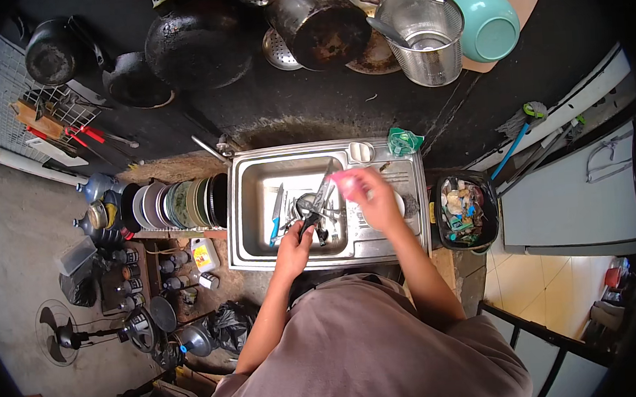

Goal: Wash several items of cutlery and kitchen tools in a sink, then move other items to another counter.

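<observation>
Over the steel sink basin [253,175], my left hand [295,251] grips a kitchen knife [324,193] by its dark handle, the blade slanting up and away. Beside the blade, my right hand [376,200] is closed around a pink sponge or cloth [347,184], blurred by motion. I cannot tell whether the pink thing touches the blade. Below the knife lie several pieces of cutlery [334,233] and a round metal piece, partly hidden. A blue-handled knife [276,218] leans in the left of the basin. A white dish [399,203] sits partly behind my right wrist.
A faucet [226,147] stands at the back left of the sink. Plates [185,203] stand in a rack on the left. A soap dish [361,152], a green packet [404,141] and a scouring pad [411,205] lie on the drainboard. Right of it is a full trash bin [465,210].
</observation>
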A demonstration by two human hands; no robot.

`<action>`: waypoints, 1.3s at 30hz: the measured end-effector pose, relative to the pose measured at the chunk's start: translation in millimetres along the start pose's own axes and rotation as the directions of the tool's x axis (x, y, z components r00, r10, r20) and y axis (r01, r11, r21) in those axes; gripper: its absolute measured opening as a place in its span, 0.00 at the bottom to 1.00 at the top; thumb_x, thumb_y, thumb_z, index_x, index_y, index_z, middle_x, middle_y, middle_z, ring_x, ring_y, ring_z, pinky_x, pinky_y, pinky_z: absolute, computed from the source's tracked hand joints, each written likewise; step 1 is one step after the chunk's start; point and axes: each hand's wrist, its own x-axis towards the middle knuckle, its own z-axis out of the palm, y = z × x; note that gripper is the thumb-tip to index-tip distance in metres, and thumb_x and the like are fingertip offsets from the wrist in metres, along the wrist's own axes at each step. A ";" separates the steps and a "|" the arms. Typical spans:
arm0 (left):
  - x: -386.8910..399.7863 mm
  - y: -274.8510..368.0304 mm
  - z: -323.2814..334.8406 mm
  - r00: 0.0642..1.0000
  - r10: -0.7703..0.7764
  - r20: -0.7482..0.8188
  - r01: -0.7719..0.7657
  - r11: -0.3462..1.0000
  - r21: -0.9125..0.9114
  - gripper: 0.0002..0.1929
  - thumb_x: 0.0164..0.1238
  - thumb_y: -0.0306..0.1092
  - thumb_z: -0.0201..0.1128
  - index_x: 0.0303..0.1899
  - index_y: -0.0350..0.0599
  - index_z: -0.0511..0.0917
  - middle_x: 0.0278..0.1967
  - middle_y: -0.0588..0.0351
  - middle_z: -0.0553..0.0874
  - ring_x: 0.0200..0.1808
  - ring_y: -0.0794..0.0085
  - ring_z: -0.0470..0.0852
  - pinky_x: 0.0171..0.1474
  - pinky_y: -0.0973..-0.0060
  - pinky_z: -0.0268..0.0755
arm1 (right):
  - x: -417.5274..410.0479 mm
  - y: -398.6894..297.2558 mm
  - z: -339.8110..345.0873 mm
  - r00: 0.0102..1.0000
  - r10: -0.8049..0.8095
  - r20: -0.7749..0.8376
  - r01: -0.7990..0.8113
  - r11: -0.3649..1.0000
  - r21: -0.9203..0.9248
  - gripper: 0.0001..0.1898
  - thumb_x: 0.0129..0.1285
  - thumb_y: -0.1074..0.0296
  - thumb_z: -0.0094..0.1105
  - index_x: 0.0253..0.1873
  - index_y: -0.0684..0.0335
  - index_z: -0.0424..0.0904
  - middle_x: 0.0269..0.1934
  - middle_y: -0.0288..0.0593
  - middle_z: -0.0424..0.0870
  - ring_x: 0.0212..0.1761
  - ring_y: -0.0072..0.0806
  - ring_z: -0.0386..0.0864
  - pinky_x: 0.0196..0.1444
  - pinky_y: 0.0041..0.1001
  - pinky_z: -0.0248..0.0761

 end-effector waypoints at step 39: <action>17.1 13.0 39.4 0.992 0.067 0.108 -0.055 0.992 -0.109 0.10 0.81 0.38 0.49 0.50 0.44 0.74 0.24 0.69 0.69 0.20 0.88 0.60 0.23 0.85 0.53 | -20.8 64.1 12.8 0.852 0.364 0.375 -0.506 0.395 0.767 0.19 0.73 0.68 0.54 0.65 0.65 0.70 0.62 0.41 0.77 0.63 0.26 0.74 0.68 0.33 0.64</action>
